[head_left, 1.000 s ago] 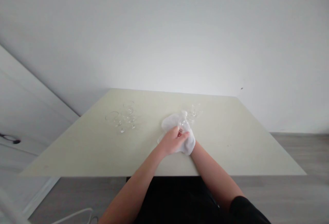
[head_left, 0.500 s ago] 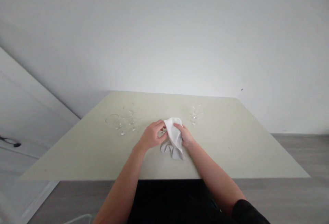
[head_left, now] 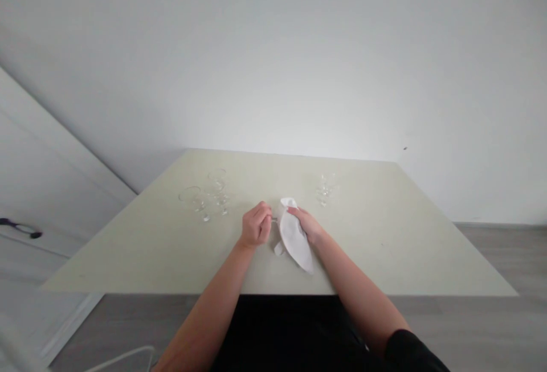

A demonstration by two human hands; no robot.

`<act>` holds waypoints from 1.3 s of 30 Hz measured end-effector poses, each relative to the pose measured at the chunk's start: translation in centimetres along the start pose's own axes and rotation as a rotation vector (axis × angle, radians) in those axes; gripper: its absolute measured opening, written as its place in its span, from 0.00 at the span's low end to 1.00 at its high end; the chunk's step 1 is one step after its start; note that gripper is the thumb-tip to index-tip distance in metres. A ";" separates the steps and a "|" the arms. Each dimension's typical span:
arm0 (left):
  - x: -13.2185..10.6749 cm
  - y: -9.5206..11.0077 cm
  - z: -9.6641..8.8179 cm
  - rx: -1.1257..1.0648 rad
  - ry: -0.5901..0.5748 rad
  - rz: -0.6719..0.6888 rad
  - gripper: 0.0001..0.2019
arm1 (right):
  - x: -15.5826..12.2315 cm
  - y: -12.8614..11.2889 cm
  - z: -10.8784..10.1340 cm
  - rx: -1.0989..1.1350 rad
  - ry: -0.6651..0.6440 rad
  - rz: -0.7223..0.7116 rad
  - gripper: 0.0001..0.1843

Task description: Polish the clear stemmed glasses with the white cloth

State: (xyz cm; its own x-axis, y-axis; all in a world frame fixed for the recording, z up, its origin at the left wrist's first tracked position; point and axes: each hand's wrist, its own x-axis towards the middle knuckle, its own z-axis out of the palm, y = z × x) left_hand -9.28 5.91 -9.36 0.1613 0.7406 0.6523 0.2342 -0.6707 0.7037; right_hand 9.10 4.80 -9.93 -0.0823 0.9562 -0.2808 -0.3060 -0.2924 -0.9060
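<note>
My left hand (head_left: 257,224) is closed round the foot end of a wine glass (head_left: 274,220). Only a short piece of the clear stem shows between the hand and a white cloth (head_left: 294,238). With fingers wrapped in the cloth, my right hand (head_left: 305,224) grips it around the bowl of the glass, which is hidden. The cloth's lower end hangs down toward the tabletop.
On the left of the pale table (head_left: 149,246) stand several clear stemmed glasses (head_left: 205,217). Further clear glassware (head_left: 323,192) stands beyond my right hand. A white wall (head_left: 290,76) rises behind the table, and a white cabinet (head_left: 51,172) is at the left.
My left hand has gone from loosely spread fingers to a closed fist on the glass's foot end. The cloth has turned in my right hand and hangs further down to the right.
</note>
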 end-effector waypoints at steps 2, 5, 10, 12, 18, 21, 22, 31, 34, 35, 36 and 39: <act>0.1 -0.4 0.1 -0.028 -0.035 -0.116 0.16 | 0.0 0.0 -0.1 -0.061 0.012 -0.023 0.22; 1.2 -1.4 0.8 -0.097 -0.004 -0.425 0.19 | -0.3 -0.1 -0.3 -0.265 0.077 -0.351 0.25; 1.7 -1.7 1.0 -0.138 -0.010 -0.472 0.19 | -0.3 -0.3 -0.2 -0.288 0.117 -0.470 0.24; 1.1 -1.0 0.7 -0.149 -0.014 -0.324 0.16 | -0.1 -0.2 0.0 -0.101 0.084 -0.271 0.26; 1.0 -1.0 1.2 -0.167 0.001 -0.377 0.18 | -0.4 -0.3 -0.2 -0.208 0.108 -0.333 0.28; 1.8 -1.6 1.8 -0.208 0.000 -0.498 0.19 | -0.8 -0.5 -0.4 -0.415 0.124 -0.611 0.26; 1.8 -1.6 1.8 -0.211 -0.003 -0.494 0.19 | -0.8 -0.5 -0.4 -0.419 0.117 -0.628 0.26; 0.6 0.0 1.2 -0.167 0.015 -0.271 0.18 | -0.1 -0.4 -0.4 -0.121 0.097 -0.240 0.29; 1.5 -1.0 2.2 -0.256 0.051 -0.571 0.19 | -0.8 -0.8 -0.7 -0.380 0.110 -0.555 0.26; 1.7 -1.3 2.4 -0.273 0.042 -0.617 0.19 | -1.0 -0.9 -0.8 -0.457 0.109 -0.645 0.25; 1.8 -1.4 2.5 -0.278 0.032 -0.632 0.19 | -1.1 -1.0 -0.8 -0.507 0.108 -0.704 0.24; 1.6 -1.1 2.2 -0.268 0.040 -0.566 0.18 | -0.8 -0.9 -0.8 -0.404 0.112 -0.633 0.24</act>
State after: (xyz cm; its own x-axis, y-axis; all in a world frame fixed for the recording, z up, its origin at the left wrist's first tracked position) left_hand -7.20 7.89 -9.68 0.0455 0.9854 0.1641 0.0230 -0.1652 0.9860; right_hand 10.18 4.26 -9.11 0.0968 0.9424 0.3202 0.1102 0.3096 -0.9445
